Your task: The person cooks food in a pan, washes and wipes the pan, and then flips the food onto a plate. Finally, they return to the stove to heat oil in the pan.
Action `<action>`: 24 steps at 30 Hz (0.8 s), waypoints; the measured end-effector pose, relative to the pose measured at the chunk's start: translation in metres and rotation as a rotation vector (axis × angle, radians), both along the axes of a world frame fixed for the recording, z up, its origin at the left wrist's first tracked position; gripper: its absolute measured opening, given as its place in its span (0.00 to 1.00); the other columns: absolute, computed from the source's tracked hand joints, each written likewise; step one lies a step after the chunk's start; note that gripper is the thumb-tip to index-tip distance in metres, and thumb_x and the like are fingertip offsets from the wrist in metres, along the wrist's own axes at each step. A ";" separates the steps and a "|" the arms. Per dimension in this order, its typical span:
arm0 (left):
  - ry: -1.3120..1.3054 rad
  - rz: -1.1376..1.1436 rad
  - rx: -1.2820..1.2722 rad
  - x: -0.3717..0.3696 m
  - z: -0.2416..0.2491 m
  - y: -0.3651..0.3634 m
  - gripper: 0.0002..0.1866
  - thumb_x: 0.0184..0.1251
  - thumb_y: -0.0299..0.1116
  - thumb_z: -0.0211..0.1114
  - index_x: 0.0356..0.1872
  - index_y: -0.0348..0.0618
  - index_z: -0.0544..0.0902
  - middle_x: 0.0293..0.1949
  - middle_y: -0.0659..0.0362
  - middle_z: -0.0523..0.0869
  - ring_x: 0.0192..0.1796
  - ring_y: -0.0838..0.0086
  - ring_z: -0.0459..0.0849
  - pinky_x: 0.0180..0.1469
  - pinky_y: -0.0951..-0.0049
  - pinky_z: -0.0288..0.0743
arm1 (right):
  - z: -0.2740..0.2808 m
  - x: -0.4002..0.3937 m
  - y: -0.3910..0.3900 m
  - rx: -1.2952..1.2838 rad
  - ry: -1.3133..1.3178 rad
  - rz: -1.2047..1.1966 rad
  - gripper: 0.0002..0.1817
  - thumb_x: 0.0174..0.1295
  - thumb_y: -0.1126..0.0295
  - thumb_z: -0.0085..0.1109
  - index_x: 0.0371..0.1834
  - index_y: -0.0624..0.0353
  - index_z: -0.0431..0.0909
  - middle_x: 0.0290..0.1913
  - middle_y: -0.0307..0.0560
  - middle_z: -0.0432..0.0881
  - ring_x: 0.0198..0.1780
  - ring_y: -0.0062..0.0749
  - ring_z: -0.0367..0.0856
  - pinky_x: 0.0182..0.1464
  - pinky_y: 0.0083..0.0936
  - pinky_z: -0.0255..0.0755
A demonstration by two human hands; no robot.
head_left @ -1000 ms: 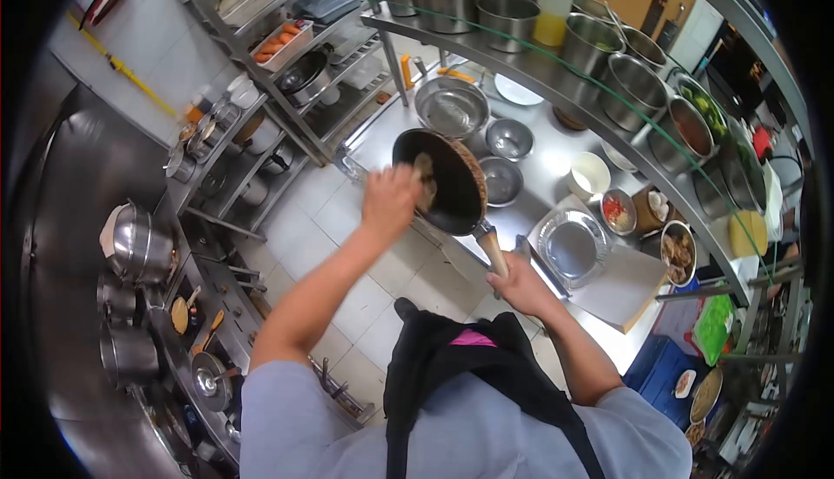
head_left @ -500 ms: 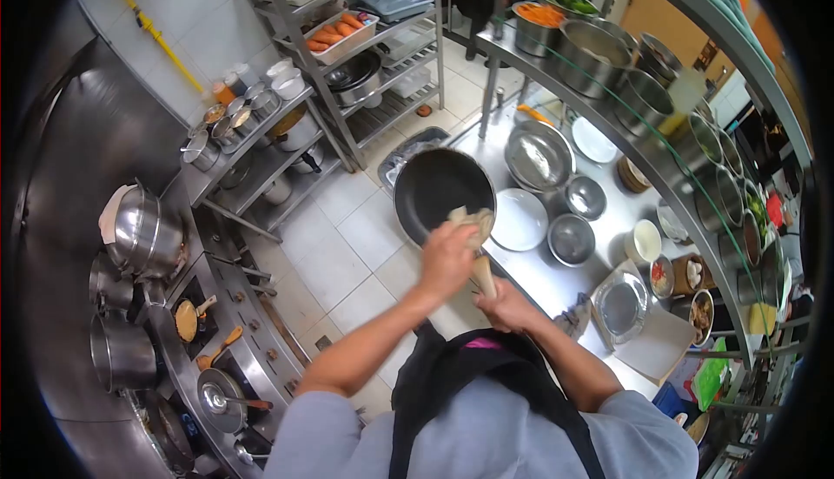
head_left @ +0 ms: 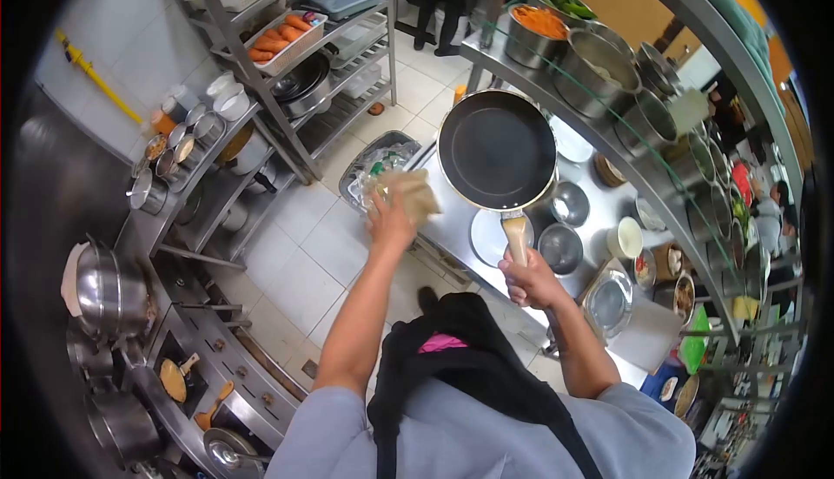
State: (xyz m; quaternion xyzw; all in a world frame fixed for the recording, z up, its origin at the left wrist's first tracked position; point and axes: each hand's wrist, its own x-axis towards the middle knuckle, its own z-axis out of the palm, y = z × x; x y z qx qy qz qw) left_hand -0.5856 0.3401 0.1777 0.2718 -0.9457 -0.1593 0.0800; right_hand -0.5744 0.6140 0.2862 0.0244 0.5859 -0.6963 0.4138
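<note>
My right hand (head_left: 532,279) is closed round the pale wooden handle of a dark frying pan (head_left: 497,151). Its black inner surface faces up toward me, and it overlaps the steel table in this view. My left hand (head_left: 391,220), slightly smeared by motion, grips a crumpled tan cloth (head_left: 419,198) to the left of the pan, apart from it. Behind that hand stands a lined bin (head_left: 356,185) with clear plastic in it. Below the pan lie a white plate (head_left: 488,237) and a steel bowl (head_left: 560,249).
A steel table (head_left: 447,236) with bowls and plates runs along the right, under a shelf (head_left: 539,75) of steel pots. At left are a stove (head_left: 221,323) and a small rack (head_left: 195,188) of containers. A tall rack (head_left: 393,45) holds carrots. A person (head_left: 443,1) stands at the back.
The pan has moved up and right in my right hand. My left hand has come away from the pan and swung left with the cloth, in front of the bin. The view has shifted.
</note>
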 end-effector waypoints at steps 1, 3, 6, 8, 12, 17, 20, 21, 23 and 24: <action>-0.161 -0.089 0.224 -0.008 -0.015 -0.009 0.19 0.63 0.36 0.64 0.55 0.47 0.79 0.52 0.45 0.81 0.55 0.52 0.81 0.56 0.56 0.75 | -0.005 -0.008 -0.008 -0.001 0.033 0.033 0.13 0.65 0.68 0.61 0.33 0.52 0.62 0.16 0.33 0.64 0.12 0.18 0.62 0.13 0.19 0.59; -0.333 -0.578 0.797 -0.009 -0.022 -0.029 0.20 0.66 0.41 0.64 0.56 0.46 0.79 0.53 0.49 0.82 0.55 0.62 0.81 0.58 0.60 0.74 | -0.019 -0.022 -0.033 0.023 0.065 0.122 0.14 0.64 0.68 0.61 0.31 0.52 0.62 0.17 0.34 0.65 0.12 0.19 0.66 0.14 0.21 0.64; 0.195 -0.638 1.567 0.053 0.020 0.004 0.19 0.70 0.47 0.63 0.46 0.40 0.77 0.36 0.62 0.82 0.44 0.77 0.80 0.46 0.70 0.76 | -0.047 -0.019 -0.100 0.149 0.354 0.338 0.08 0.65 0.67 0.57 0.36 0.59 0.71 0.17 0.39 0.73 0.15 0.23 0.74 0.17 0.22 0.69; 0.263 0.051 1.443 0.082 0.050 0.025 0.19 0.70 0.42 0.65 0.51 0.41 0.71 0.32 0.63 0.78 0.31 0.82 0.77 0.33 0.81 0.74 | -0.083 -0.007 -0.136 0.185 0.395 0.509 0.07 0.62 0.68 0.55 0.34 0.61 0.74 0.20 0.42 0.78 0.21 0.28 0.80 0.22 0.26 0.73; 0.951 0.470 1.320 0.122 0.009 -0.006 0.17 0.71 0.40 0.63 0.52 0.43 0.71 0.34 0.65 0.77 0.32 0.83 0.75 0.35 0.79 0.73 | -0.064 0.012 -0.222 -0.080 0.999 0.917 0.11 0.51 0.70 0.59 0.37 0.62 0.74 0.27 0.44 0.79 0.32 0.30 0.81 0.33 0.31 0.73; 1.143 0.971 1.037 0.254 0.008 -0.079 0.08 0.74 0.36 0.58 0.43 0.49 0.69 0.19 0.69 0.70 0.16 0.84 0.66 0.16 0.79 0.63 | -0.038 0.008 -0.320 -0.353 0.896 1.267 0.19 0.43 0.78 0.50 0.43 0.59 0.66 0.38 0.43 0.64 0.42 0.30 0.64 0.48 0.21 0.62; 1.324 1.260 0.885 0.334 0.005 -0.097 0.07 0.72 0.34 0.58 0.37 0.48 0.69 0.15 0.68 0.67 0.12 0.82 0.63 0.12 0.78 0.58 | -0.096 0.006 -0.402 -0.440 0.979 1.099 0.19 0.48 0.86 0.41 0.44 0.59 0.66 0.37 0.40 0.66 0.40 0.26 0.65 0.46 0.19 0.63; 1.358 1.336 0.842 0.360 0.001 -0.102 0.07 0.72 0.34 0.59 0.37 0.49 0.69 0.15 0.67 0.67 0.12 0.82 0.63 0.12 0.78 0.58 | -0.094 0.019 -0.425 -0.451 0.977 1.131 0.19 0.48 0.86 0.41 0.44 0.59 0.66 0.37 0.40 0.66 0.40 0.26 0.65 0.46 0.19 0.63; 1.461 1.439 0.767 0.406 -0.011 -0.116 0.07 0.72 0.34 0.59 0.38 0.49 0.69 0.15 0.67 0.67 0.12 0.82 0.63 0.13 0.78 0.58 | -0.089 0.048 -0.471 -0.300 0.822 1.127 0.11 0.57 0.85 0.43 0.40 0.60 0.69 0.34 0.37 0.70 0.35 0.21 0.68 0.40 0.17 0.64; 1.545 1.516 0.707 0.428 -0.016 -0.122 0.07 0.72 0.34 0.59 0.38 0.49 0.69 0.16 0.67 0.68 0.13 0.82 0.64 0.13 0.78 0.58 | -0.099 0.060 -0.493 -0.305 0.826 1.156 0.11 0.57 0.85 0.43 0.40 0.60 0.69 0.34 0.37 0.70 0.35 0.21 0.68 0.40 0.17 0.64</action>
